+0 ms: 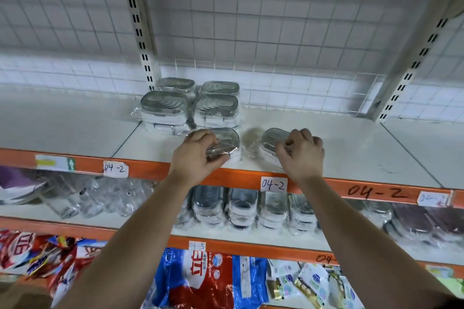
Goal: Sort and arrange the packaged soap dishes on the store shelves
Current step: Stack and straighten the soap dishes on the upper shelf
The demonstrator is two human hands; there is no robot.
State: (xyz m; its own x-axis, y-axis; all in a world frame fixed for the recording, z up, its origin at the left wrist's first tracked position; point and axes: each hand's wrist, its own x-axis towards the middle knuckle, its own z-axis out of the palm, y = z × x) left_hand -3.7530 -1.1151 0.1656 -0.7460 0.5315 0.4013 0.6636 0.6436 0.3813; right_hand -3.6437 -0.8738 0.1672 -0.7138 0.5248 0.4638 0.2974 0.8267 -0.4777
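Note:
Two plastic-wrapped metal soap dishes lie near the front edge of the upper white shelf (351, 148). My left hand (198, 155) grips the left soap dish (226, 142) with curled fingers. My right hand (301, 153) grips the right soap dish (273, 137), which sits slightly askew. Behind them, several wrapped soap dishes (164, 105) stand stacked in two columns against the wire grid back, the right column (217, 105) beside the left.
The shelf below holds a row of more wrapped soap dishes (242, 208) and clear bottles (100, 203) to the left. Red and blue bags (200, 281) fill the lowest shelf. Orange shelf edges carry paper labels (273, 184). Slotted uprights (140, 32) frame the bay.

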